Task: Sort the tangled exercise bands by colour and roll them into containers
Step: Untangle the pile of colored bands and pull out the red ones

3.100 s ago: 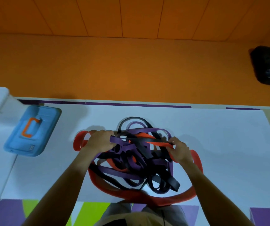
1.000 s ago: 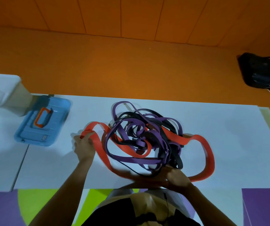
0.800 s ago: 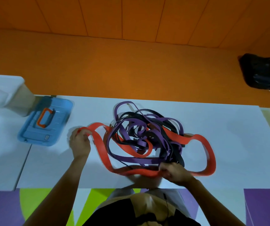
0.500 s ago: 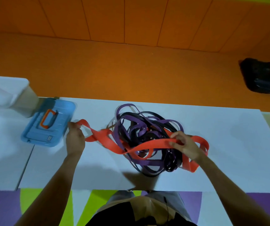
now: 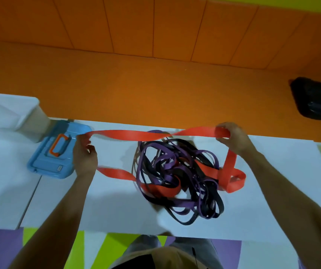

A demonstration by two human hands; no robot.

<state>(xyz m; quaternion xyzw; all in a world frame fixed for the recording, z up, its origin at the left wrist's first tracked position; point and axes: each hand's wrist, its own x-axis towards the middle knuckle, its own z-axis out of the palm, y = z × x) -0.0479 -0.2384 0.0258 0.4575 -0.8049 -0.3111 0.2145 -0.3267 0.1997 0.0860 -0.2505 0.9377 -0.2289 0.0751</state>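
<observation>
From my seat, at the far left a white box-shaped container (image 5: 8,111) stands at the edge; I cannot see inside it. Just beside it lies a closed blue plastic case with an orange handle (image 5: 53,154) on the white table (image 5: 117,210). My left hand (image 5: 85,156) is next to the case, fingers curled and pinching one end fold of the wide flat red elastic band (image 5: 128,134). The band's upper run is raised and stretched rightward over the tangled heap of narrow purple and black bands (image 5: 175,171) in the middle of the table. My right hand (image 5: 231,136) grips the band's other fold, thumb on top. The lower run dips back through the heap, and a loop lies on the table to the heap's right.

I judge this as very early. One red band is only partly freed. Nothing is sorted or rolled, and no band has gone into a container. The purple and black bands are fully knotted together.
</observation>
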